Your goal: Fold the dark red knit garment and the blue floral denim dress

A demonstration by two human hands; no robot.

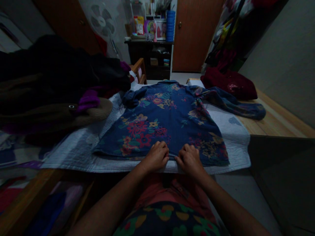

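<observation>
A blue floral shirt lies spread out, its collar at the far end and its hem towards me. One sleeve stretches out to the right; the left one is bunched near the shoulder. At the middle of the hem, my left hand has its fingers closed on the cloth edge. Just to the right, my right hand pinches the same hem, with a small gap between the two hands. Underneath is a light quilted cloth.
Dark clothes are heaped on the left. A folded maroon garment rests at the right on a wooden surface. Further back stand a fan, a dark shelf unit and a wooden door.
</observation>
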